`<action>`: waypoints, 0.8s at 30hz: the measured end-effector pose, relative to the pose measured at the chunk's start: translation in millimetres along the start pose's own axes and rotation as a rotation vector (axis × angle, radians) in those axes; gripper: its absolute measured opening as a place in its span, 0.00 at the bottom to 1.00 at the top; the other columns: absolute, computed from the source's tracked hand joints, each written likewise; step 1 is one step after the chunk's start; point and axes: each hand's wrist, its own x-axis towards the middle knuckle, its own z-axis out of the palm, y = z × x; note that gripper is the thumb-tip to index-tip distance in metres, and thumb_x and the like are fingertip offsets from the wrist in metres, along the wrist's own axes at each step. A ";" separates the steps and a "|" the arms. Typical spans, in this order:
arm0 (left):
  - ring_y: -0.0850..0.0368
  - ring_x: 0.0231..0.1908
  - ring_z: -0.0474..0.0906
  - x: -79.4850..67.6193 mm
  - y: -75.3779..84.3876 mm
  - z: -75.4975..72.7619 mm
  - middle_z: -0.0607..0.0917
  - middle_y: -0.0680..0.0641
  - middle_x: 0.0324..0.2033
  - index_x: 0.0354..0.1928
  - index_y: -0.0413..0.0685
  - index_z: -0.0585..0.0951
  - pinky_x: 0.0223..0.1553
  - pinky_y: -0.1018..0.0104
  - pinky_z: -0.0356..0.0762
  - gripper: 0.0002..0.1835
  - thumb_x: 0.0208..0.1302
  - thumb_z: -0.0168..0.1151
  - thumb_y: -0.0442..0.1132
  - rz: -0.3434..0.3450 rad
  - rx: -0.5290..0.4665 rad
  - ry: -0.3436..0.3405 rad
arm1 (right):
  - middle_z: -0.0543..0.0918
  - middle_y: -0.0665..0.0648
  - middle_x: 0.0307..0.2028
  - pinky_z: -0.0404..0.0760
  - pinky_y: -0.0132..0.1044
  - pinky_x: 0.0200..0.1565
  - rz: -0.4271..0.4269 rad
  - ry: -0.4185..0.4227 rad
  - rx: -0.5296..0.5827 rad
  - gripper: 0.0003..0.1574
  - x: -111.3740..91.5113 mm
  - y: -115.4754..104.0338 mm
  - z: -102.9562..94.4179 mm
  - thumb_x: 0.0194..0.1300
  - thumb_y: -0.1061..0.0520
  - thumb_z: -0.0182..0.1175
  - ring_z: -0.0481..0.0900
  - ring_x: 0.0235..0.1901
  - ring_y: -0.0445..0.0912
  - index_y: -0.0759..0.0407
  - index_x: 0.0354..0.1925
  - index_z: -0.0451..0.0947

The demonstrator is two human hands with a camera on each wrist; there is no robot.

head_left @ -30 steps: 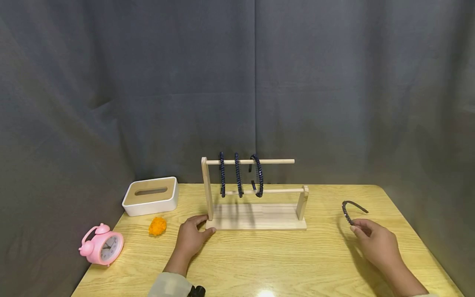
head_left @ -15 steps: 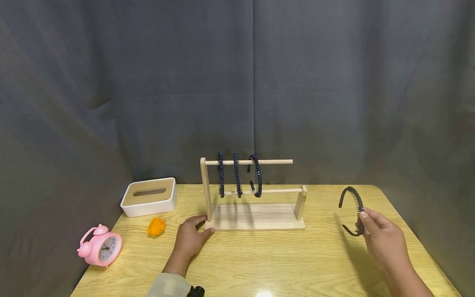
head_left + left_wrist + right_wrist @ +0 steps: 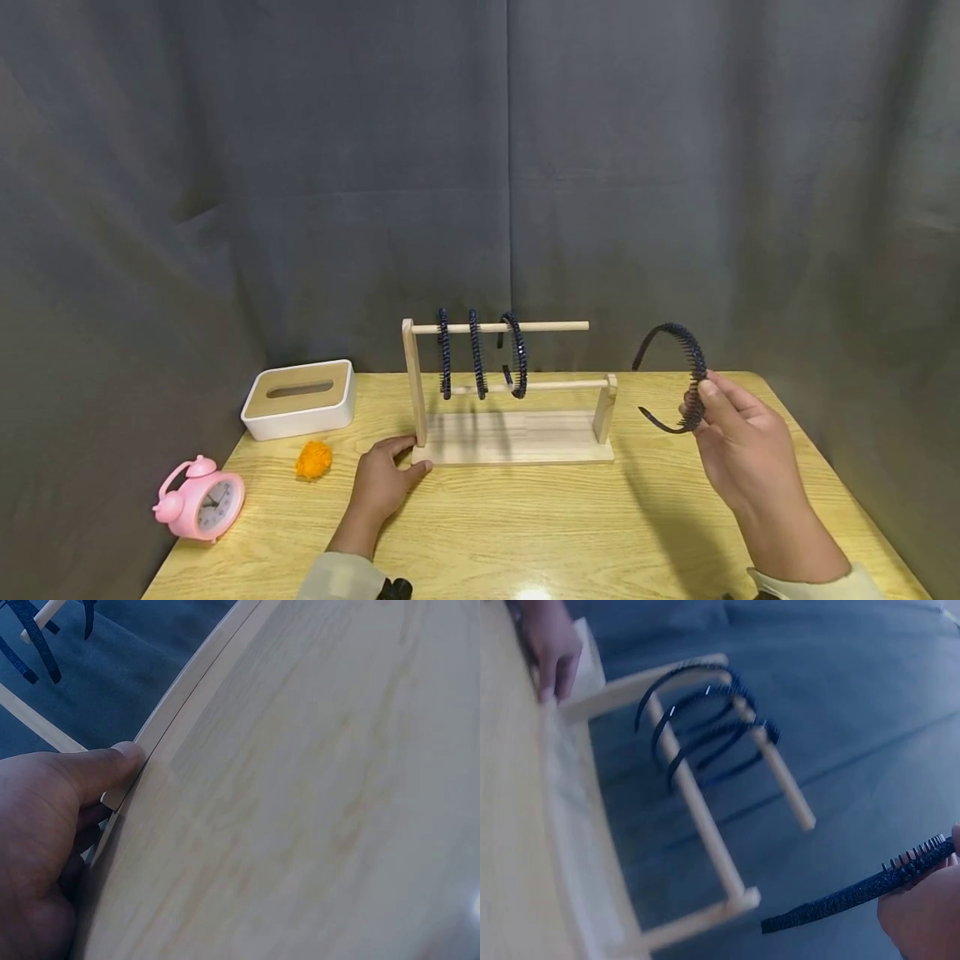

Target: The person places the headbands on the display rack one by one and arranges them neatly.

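Note:
My right hand (image 3: 750, 454) pinches a dark toothed headband (image 3: 696, 367) between thumb and fingers, raised over the right side of the table, its open ends facing left. In the right wrist view that headband (image 3: 847, 896) crosses the lower right with its teeth up. A wooden headband rack (image 3: 517, 450) stands mid-table, and 3 dark blue headbands (image 3: 477, 354) hang on its rods. My left hand (image 3: 381, 482) grips the left end of the rack's base; in the left wrist view the thumb of this hand (image 3: 45, 817) lies on the base edge, other fingers partly hidden.
To the left on the table (image 3: 480, 533) are a white tissue box (image 3: 300, 400) with a wood-look lid, an orange fluffy ball (image 3: 313, 460) and a pink alarm clock (image 3: 202, 500). The rack's upper rod (image 3: 558, 327) has a free right end. Dark curtains (image 3: 360, 183) surround the table.
My right hand has lifted the headband and turned it so its open ends face left, moving it up and toward the rack. The left hand stays on the base.

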 end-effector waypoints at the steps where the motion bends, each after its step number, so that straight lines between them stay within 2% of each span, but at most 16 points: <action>1: 0.37 0.67 0.83 -0.3 -0.3 0.4 0.86 0.37 0.66 0.64 0.44 0.88 0.69 0.40 0.82 0.26 0.65 0.81 0.42 0.002 0.002 -0.001 | 0.86 0.51 0.44 0.85 0.30 0.50 0.003 -0.007 0.002 0.17 0.3 -1.4 5.3 0.85 0.67 0.52 0.84 0.41 0.42 0.62 0.52 0.88; 5: 0.37 0.67 0.83 -1.1 -0.9 0.8 0.86 0.37 0.66 0.64 0.45 0.88 0.69 0.40 0.82 0.26 0.66 0.81 0.43 0.004 0.003 -0.002 | 0.86 0.51 0.43 0.84 0.31 0.50 0.029 -0.013 0.022 0.16 1.7 -4.0 22.2 0.85 0.65 0.53 0.83 0.41 0.42 0.60 0.51 0.88; 10: 0.36 0.68 0.81 -1.7 -0.4 -0.3 0.86 0.37 0.65 0.64 0.45 0.89 0.69 0.39 0.81 0.26 0.66 0.81 0.43 0.013 0.011 0.002 | 0.85 0.50 0.41 0.84 0.32 0.50 0.075 0.031 0.021 0.14 7.7 2.8 34.8 0.84 0.64 0.56 0.82 0.40 0.43 0.58 0.49 0.89; 18: 0.36 0.67 0.83 -3.5 2.6 -1.5 0.87 0.37 0.64 0.63 0.43 0.89 0.69 0.39 0.82 0.25 0.66 0.81 0.42 0.013 0.018 0.002 | 0.85 0.47 0.43 0.86 0.29 0.52 0.169 0.084 -0.064 0.09 26.6 33.1 47.3 0.83 0.58 0.61 0.82 0.42 0.39 0.51 0.46 0.88; 24: 0.36 0.67 0.83 -2.3 3.1 -0.4 0.87 0.37 0.64 0.63 0.44 0.89 0.69 0.39 0.81 0.25 0.65 0.82 0.42 0.016 0.020 0.008 | 0.84 0.46 0.42 0.85 0.28 0.52 0.168 0.071 -0.123 0.06 39.2 54.4 64.8 0.84 0.60 0.59 0.82 0.43 0.38 0.56 0.51 0.84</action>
